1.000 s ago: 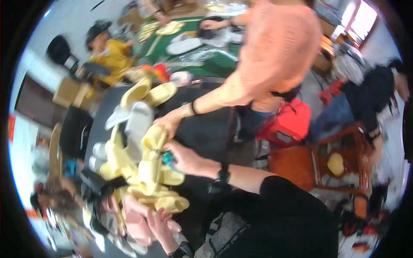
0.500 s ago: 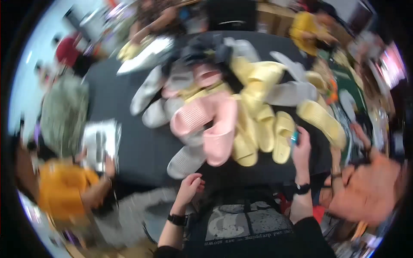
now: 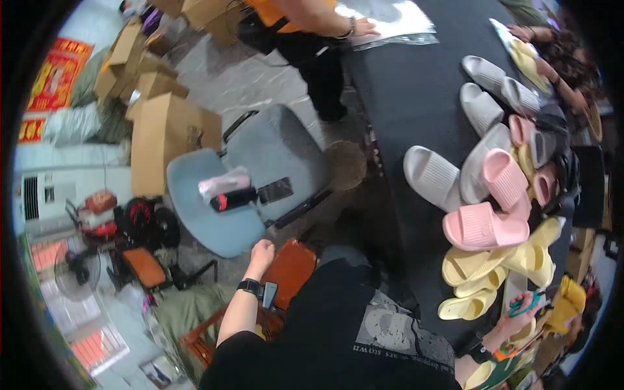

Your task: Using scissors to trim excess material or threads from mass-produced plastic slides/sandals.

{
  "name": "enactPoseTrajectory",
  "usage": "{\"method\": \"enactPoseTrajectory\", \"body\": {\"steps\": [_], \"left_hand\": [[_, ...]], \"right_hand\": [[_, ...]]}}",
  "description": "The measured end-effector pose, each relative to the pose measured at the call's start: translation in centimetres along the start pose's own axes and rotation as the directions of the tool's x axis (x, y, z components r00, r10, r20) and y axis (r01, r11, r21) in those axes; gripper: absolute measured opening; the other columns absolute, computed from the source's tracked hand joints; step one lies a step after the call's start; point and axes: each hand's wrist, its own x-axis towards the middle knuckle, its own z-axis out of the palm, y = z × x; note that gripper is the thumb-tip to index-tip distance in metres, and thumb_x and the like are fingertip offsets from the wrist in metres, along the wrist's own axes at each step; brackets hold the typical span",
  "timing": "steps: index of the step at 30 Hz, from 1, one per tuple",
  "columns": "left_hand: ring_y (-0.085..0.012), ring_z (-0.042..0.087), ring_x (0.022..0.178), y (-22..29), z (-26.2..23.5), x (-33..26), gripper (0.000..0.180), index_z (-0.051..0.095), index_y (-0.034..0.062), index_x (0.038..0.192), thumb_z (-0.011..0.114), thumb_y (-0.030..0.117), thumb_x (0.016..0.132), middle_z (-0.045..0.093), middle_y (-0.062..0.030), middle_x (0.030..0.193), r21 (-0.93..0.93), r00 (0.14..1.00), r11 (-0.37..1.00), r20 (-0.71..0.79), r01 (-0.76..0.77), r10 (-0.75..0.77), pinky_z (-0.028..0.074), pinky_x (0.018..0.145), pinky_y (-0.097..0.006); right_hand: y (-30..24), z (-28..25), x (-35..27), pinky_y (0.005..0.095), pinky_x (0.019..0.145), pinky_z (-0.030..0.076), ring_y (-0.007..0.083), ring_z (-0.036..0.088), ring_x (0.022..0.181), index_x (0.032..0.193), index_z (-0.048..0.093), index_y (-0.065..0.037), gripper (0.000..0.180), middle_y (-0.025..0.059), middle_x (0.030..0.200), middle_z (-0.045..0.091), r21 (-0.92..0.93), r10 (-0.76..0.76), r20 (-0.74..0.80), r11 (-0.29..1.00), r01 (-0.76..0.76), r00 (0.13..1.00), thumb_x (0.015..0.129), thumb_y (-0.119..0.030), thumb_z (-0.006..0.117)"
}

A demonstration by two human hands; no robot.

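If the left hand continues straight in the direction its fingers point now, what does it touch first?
Probably the front edge of the blue-grey chair seat; the left hand points up toward it, though depth is unclear.

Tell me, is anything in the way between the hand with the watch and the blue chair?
Nothing visible is. The left hand hangs just at the front edge of the blue chair's seat, with only open space between them. A pink bundle and a black bottle lie farther back on the seat.
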Motion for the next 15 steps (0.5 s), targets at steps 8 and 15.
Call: {"method": "enactPoseTrajectory", "body": {"steps": [8, 15], "left_hand": [[-0.0344, 0.061, 0.093, -11.6, -0.4, -9.5, 0.027, 0.064, -0.0009, 0.092, 0.058, 0.021, 0.077, 0.064, -0.0207, 0.093, 0.025, 0.871, 0.892, -0.230, 0.451, -0.434, 0.047, 0.081, -0.040], [-0.0346, 0.042, 0.117, -17.1, -4.7, -12.7, 0.043, 0.052, 0.0066, 0.115, 0.060, 0.026, 0.077, 0.045, -0.0130, 0.125, 0.283, 0.669, 0.607, -0.346, 0.743, -0.657, 0.037, 0.095, -0.047]], "right_hand": [[0.4, 1.9, 2.1, 0.0211, 0.051, 0.038, 0.0081, 0.049, 0.064, 0.105, 0.052, -0.002, 0.022, 0.0019, 0.080, 0.055, 0.112, -0.049, 0.172, 0.993, 0.030, 0.984, 0.088, -0.014, 0.057], [-0.1, 3.7, 3.0, 0.0213, 0.055, 0.038, 0.0084, 0.049, 0.066, 0.102, 0.053, -0.002, 0.020, 0.0016, 0.079, 0.055, 0.033, -0.104, 0.245, 0.995, 0.099, 0.964, 0.089, -0.017, 0.056]]}}
